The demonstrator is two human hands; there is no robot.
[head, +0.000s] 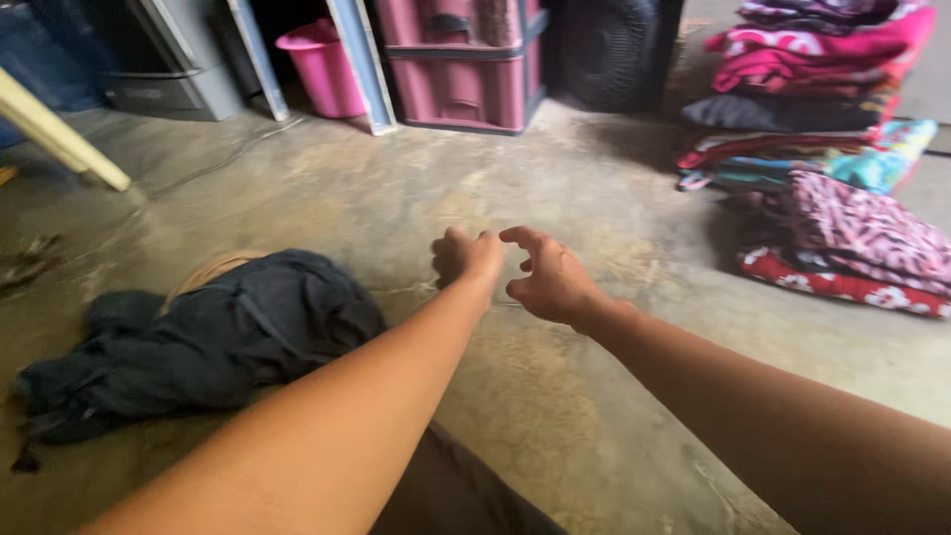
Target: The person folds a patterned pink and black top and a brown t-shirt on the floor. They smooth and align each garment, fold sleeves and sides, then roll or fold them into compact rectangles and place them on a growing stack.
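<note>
Both my arms reach forward over a bare concrete floor (555, 396). My left hand (464, 256) is curled into a loose fist with nothing visible in it. My right hand (547, 279) is just beside it, fingers bent and apart, holding nothing. The two hands nearly touch at the fingertips. A heap of dark clothing (198, 342) lies on the floor to the left of my left forearm, partly covering a tan woven basket rim (203, 272).
A pile of folded colourful clothes (822, 109) stands at the right, with more patterned pieces (862, 243) in front. At the back are a pink plastic drawer unit (466, 69), a pink bucket (327, 69), a dark fan (609, 50) and a pale wooden leg (59, 134).
</note>
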